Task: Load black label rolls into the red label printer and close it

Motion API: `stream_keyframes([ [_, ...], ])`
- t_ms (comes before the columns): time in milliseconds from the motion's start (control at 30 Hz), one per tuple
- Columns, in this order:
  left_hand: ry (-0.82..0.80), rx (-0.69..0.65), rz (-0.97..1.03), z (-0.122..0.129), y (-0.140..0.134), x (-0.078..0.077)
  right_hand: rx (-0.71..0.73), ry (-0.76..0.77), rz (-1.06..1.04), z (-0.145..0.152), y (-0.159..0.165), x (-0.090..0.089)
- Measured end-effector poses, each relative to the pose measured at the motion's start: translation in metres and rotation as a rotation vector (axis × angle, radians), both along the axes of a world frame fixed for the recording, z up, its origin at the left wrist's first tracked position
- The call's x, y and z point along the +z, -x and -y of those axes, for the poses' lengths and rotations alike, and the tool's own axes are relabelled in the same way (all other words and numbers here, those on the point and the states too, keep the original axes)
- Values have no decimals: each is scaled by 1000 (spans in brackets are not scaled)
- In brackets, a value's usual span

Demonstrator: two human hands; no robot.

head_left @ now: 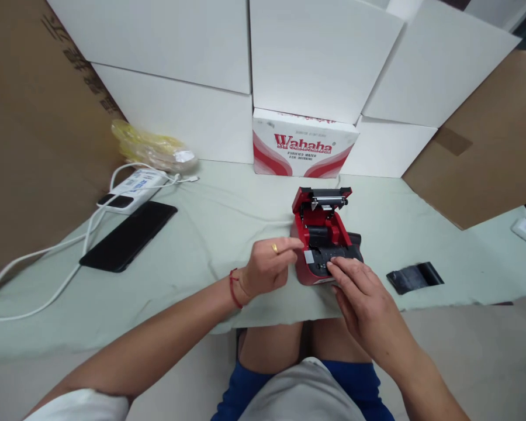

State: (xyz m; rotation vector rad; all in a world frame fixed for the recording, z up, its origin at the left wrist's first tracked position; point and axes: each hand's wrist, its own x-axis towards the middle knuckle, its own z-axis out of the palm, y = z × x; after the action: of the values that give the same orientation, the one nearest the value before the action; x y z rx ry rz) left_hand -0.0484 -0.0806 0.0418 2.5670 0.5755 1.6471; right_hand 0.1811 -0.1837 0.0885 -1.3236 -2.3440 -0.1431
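A small red-and-black label printer (304, 270) stands on the cloth near the table's front edge, its lid (322, 199) raised. Inside the red bay lies a dark roll (318, 235). My left hand (269, 266), with a ring and a red cord at the wrist, is at the printer's left wall; its index finger reaches the rim while the other fingers curl in. What they hold, if anything, is hidden. My right hand (363, 295) lays its fingers over the black front panel, with the thumb against the front face. Beside the panel a small grey patch (309, 257) shows.
To the right lies a flat black piece (415, 277). A black phone (129, 235), a white power strip (134, 190) with cables and a yellowish plastic bag (151, 146) are at left. A Wahaha box (304, 145) stands behind; cardboard panels (486, 140) border the sides.
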Motion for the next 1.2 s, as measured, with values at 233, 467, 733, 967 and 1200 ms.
stream_keyframes([
  [233, 451, 209, 125, -55, -4, 68, 4, 13, 18, 2, -9, -6],
  [467, 666, 35, -14, -46, -14, 73, -45, -17, -2, 8, -8, -18],
  [733, 265, 33, -242, -2, -14, 32, -8, 9, -17, 7, -12, -15],
  [967, 260, 3, -140, 2, -11, 15, 18, -18, -23, 2, -13, -12],
  [1200, 241, -145, -142, 23, 12, 4, 32, 2, -47, 3, -13, -10],
])
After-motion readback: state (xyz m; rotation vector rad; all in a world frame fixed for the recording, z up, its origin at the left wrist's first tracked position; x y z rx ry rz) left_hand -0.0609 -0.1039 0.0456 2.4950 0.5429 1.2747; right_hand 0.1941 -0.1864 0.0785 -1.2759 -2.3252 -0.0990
